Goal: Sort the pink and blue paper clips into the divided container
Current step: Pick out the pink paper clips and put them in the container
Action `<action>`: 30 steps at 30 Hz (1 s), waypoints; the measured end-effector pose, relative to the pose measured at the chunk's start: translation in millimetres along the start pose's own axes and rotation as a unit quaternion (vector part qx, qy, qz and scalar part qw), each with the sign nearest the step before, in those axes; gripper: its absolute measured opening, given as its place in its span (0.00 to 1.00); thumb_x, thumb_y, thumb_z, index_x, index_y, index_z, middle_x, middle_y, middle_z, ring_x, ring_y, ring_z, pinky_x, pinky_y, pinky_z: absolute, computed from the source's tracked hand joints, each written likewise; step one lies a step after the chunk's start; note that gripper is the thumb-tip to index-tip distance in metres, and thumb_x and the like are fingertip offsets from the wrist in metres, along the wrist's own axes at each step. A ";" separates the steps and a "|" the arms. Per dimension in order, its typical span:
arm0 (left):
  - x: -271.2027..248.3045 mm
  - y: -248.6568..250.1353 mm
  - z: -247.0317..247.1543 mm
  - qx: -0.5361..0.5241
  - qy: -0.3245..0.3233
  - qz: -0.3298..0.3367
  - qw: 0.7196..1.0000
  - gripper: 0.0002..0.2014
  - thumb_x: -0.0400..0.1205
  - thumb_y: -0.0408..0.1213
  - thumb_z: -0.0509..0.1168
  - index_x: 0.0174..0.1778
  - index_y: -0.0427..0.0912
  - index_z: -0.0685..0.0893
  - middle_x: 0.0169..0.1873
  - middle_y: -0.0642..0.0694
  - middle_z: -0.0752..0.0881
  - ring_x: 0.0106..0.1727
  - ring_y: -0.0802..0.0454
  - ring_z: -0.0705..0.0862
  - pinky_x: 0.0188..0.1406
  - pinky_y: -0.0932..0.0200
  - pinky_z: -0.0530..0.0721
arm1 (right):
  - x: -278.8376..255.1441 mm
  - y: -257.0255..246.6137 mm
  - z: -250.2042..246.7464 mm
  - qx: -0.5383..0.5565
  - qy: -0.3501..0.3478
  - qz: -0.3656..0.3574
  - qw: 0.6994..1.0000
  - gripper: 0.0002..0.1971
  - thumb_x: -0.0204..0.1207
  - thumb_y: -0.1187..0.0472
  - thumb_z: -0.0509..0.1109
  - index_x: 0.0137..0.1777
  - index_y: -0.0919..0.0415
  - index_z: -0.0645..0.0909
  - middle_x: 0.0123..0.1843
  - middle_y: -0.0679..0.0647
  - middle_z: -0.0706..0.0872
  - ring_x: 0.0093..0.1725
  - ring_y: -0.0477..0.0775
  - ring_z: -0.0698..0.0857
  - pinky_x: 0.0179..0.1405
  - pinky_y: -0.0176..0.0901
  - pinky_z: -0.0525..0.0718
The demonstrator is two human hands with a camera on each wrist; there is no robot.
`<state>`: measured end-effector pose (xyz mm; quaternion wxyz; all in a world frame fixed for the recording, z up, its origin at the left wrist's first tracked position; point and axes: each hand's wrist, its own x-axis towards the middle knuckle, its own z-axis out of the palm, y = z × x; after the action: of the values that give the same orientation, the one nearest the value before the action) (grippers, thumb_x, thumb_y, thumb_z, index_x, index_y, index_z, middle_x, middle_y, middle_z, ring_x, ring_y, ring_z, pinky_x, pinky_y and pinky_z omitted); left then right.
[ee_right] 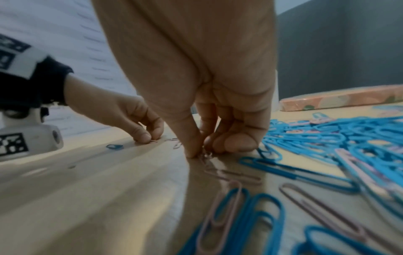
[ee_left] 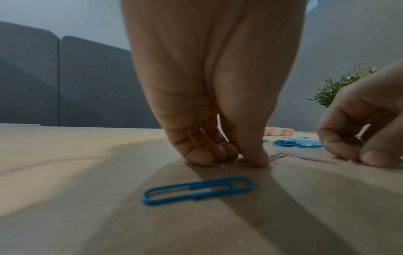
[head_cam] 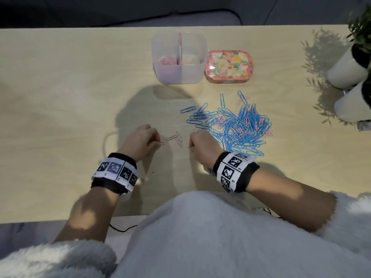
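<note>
The clear divided container (head_cam: 192, 75) stands at the table's far middle, with pink clips (head_cam: 166, 61) in its left compartment. A mixed pile of blue and pink paper clips (head_cam: 241, 125) lies front right of it. My left hand (head_cam: 157, 140) pinches a pink clip (head_cam: 161, 143) against the table. My right hand (head_cam: 190, 145) sits at the pile's left edge, thumb and fingers (ee_right: 193, 146) pinching a pink clip (ee_right: 206, 155) on the tabletop. A few loose pink clips (head_cam: 176, 138) lie between the hands. One blue clip (ee_left: 197, 190) lies under my left wrist.
A floral tin (head_cam: 228, 66) sits right of the container. Two white pots (head_cam: 348, 73) with green plants stand at the table's right edge. A cable (head_cam: 108, 137) loops left of my left hand. The table's left half is bare wood.
</note>
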<state>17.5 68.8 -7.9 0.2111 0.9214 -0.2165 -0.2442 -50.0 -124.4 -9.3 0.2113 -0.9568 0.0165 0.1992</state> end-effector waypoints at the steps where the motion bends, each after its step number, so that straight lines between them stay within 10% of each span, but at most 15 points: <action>1: -0.8 1.9 1.6 -0.002 0.000 0.006 1.000 0.04 0.75 0.34 0.70 0.41 0.38 0.82 0.41 0.46 0.77 0.45 0.47 0.78 0.45 0.55 0.75 | -1.5 -1.0 1.7 -0.021 0.000 -0.010 1.000 0.11 0.77 0.71 0.59 0.57 0.68 0.77 0.59 0.66 0.79 0.63 0.65 0.75 0.59 0.52 0.74; 11: 9.6 34.4 10.4 -0.074 0.051 0.000 0.996 0.12 0.76 0.34 0.68 0.55 0.38 0.81 0.41 0.45 0.82 0.42 0.50 0.77 0.46 0.60 0.72 | 9.4 -19.2 -2.9 0.221 0.059 0.075 0.971 0.09 0.71 0.66 0.68 0.51 0.64 0.80 0.45 0.61 0.86 0.48 0.62 0.84 0.50 0.51 0.79; 18: 12.0 37.8 16.0 0.013 0.054 0.011 0.998 0.06 0.75 0.31 0.68 0.45 0.33 0.84 0.46 0.33 0.82 0.49 0.37 0.81 0.47 0.51 0.74 | 15.7 -32.0 4.8 0.096 0.057 0.042 0.993 0.06 0.74 0.63 0.66 0.49 0.62 0.81 0.53 0.63 0.85 0.55 0.66 0.82 0.51 0.53 0.80; 30: 1.2 28.9 -0.2 -0.054 0.107 -0.021 0.993 0.06 0.81 0.34 0.61 0.47 0.36 0.80 0.45 0.38 0.84 0.48 0.42 0.80 0.47 0.53 0.75 | 18.4 -30.5 1.0 -0.049 -0.001 -0.033 0.998 0.13 0.76 0.75 0.57 0.59 0.69 0.72 0.62 0.67 0.78 0.65 0.67 0.76 0.58 0.54 0.76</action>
<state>10.0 44.6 6.1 0.2778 0.9337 -0.1599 -0.1597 -29.9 -95.3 -5.1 0.1706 -0.9658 -0.0247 0.1938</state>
